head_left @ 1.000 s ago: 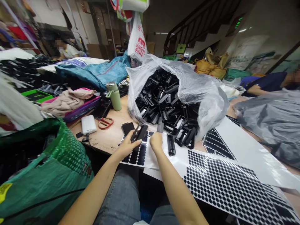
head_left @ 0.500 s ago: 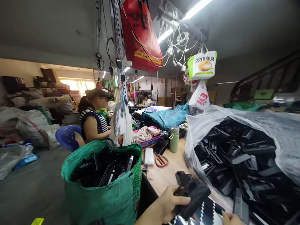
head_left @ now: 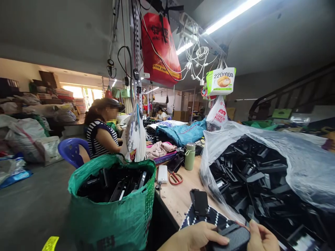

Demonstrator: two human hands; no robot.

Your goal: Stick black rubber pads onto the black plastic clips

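At the bottom edge my left hand [head_left: 195, 238] is closed round a black ribbed plastic part [head_left: 232, 237], thumb on top of it. My right hand [head_left: 261, 238] touches the same part at its right end, its fingers curled against it. Just beyond them a sheet of black stickers [head_left: 209, 214] lies on the wooden table [head_left: 180, 198], with a flat black piece [head_left: 201, 203] on it. To the right a clear plastic bag [head_left: 288, 157] lies open, full of black plastic parts [head_left: 256, 177].
A green mesh sack [head_left: 115, 216] holding black parts stands left of the table. A white power bank [head_left: 162, 173], red scissors [head_left: 175, 178] and a green flask [head_left: 190, 156] sit further back. A person in a striped top [head_left: 101, 137] sits on a blue chair [head_left: 72, 150]. Bags and cables hang overhead.
The view swung up from the table to the room. The black part and my left hand have sunk to the bottom edge, and my right hand has come up onto the part.
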